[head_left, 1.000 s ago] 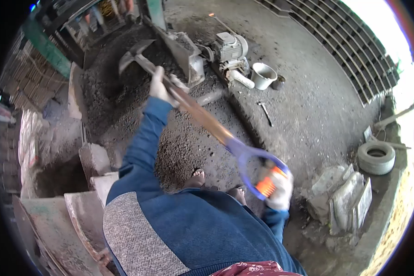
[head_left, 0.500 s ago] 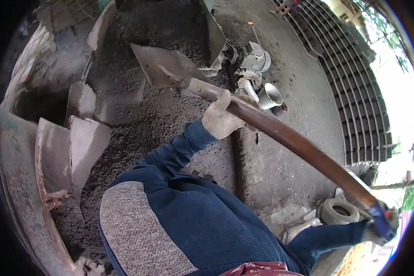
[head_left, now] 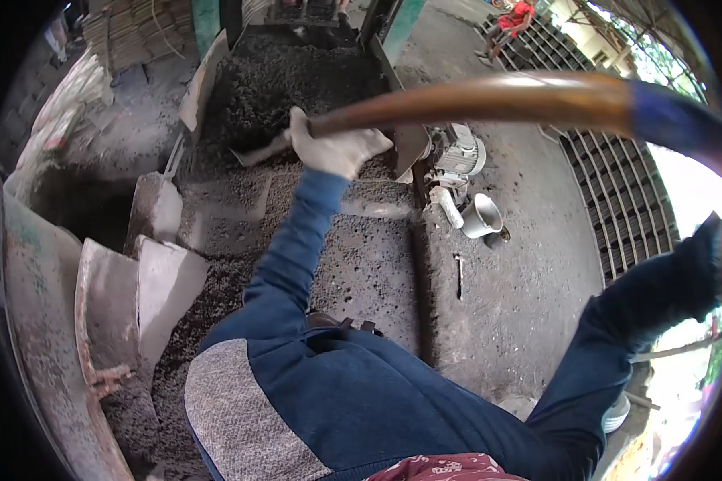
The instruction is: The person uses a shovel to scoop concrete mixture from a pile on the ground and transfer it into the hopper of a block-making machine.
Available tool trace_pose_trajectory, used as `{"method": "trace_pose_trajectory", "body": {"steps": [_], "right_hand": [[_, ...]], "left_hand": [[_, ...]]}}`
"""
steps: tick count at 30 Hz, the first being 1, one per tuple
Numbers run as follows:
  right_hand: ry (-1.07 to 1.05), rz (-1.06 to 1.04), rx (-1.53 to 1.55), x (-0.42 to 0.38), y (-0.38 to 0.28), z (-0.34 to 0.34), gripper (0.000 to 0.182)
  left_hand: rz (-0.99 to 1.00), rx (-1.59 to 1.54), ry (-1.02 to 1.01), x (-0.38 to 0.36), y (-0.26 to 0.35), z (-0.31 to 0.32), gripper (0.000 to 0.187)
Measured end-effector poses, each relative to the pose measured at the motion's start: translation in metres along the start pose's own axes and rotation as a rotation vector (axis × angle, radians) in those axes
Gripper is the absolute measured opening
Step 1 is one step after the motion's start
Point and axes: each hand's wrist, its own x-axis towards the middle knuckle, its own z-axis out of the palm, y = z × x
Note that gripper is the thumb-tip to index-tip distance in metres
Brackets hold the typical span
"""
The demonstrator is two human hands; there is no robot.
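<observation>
My left hand [head_left: 329, 148], in a pale work glove, is wrapped round the lower shaft of a shovel [head_left: 489, 100]. The shovel's blade [head_left: 261, 152] shows nearly edge-on just past the glove, over the dark gravelly mix [head_left: 297, 76] in a metal trough. Its brown handle runs across the view to a blue-banded end at the right edge. My right arm is raised at the right, where only the blue sleeve [head_left: 658, 289] shows; the hand is beyond the visible rim.
Right of the trough stand an electric motor [head_left: 461, 152] and a white bucket [head_left: 481, 216]. A hammer-like tool [head_left: 460, 276] lies on the concrete floor. Curved metal plates [head_left: 108, 297] rise at left. A person in red [head_left: 513, 24] sits near stacked dark blocks [head_left: 618, 200].
The shovel has swung forward, its blade now over the mix and its handle end raised. Both arms moved up with it, and my right hand has left the view.
</observation>
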Motion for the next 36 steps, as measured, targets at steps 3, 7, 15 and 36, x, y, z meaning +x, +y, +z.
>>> {"method": "trace_pose_trajectory", "body": {"steps": [3,7,15,36], "right_hand": [[-0.152,0.173,0.037,-0.044,-0.035,0.008,0.010],[-0.308,0.728,0.237,-0.155,-0.079,-0.010,0.013],[-0.538,1.571,0.213,-0.370,-0.148,-0.035,0.005],[-1.579,1.743,1.341,-0.645,-0.190,-0.160,0.018]], "left_hand": [[-0.039,0.076,0.437,0.037,0.048,-0.012,0.093],[-0.106,0.187,0.701,0.063,0.068,-0.077,0.074],[0.054,0.401,0.952,0.107,0.026,-0.067,0.041],[0.739,-0.009,1.942,-0.588,-0.248,-0.087,0.034]]}}
